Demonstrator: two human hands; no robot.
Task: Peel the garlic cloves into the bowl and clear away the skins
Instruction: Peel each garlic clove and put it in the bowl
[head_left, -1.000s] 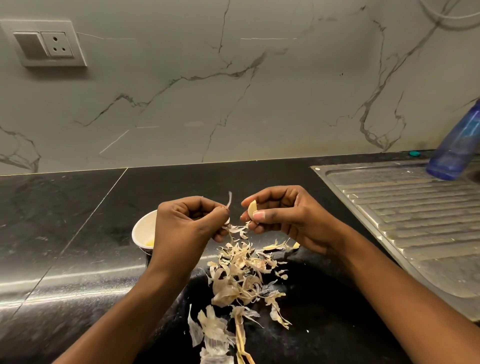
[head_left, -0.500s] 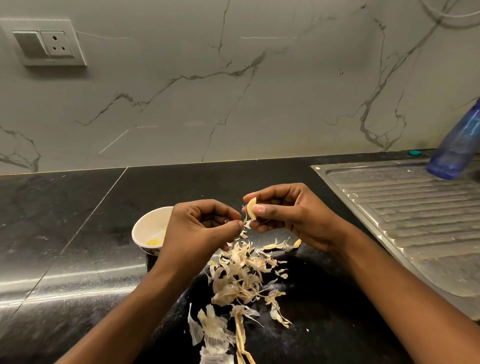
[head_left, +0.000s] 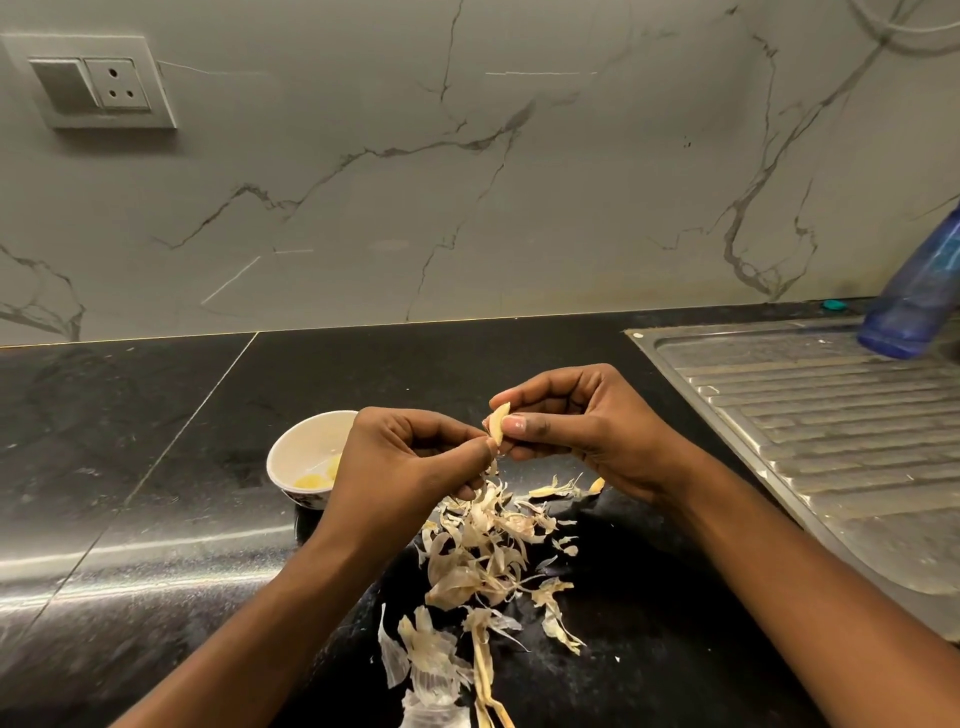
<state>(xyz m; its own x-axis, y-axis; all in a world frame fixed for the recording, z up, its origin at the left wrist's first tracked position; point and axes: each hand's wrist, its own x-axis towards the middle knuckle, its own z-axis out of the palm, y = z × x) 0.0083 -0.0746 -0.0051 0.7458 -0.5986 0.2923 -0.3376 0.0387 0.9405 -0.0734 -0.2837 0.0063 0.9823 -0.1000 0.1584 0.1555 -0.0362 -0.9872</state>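
Note:
My right hand (head_left: 582, 426) pinches a pale garlic clove (head_left: 498, 422) between thumb and fingers above the black counter. My left hand (head_left: 410, 457) is right beside it, its thumb and forefinger pinched together at the clove's lower edge, on a bit of skin too small to make out clearly. A small white bowl (head_left: 301, 441) with peeled yellow cloves inside stands just left of my left hand, partly hidden by it. A heap of dry garlic skins (head_left: 483, 551) lies on the counter under and in front of both hands.
The black stone counter (head_left: 130, 467) runs left. A steel sink drainboard (head_left: 831, 441) lies to the right, with a blue plastic bottle (head_left: 919, 296) at its far end. A wall socket (head_left: 98, 83) sits on the marble backsplash.
My left hand had pulled a strip of skin off to the left, dropped it and has come back to the clove. My right hand has kept holding the clove, turning it slightly.

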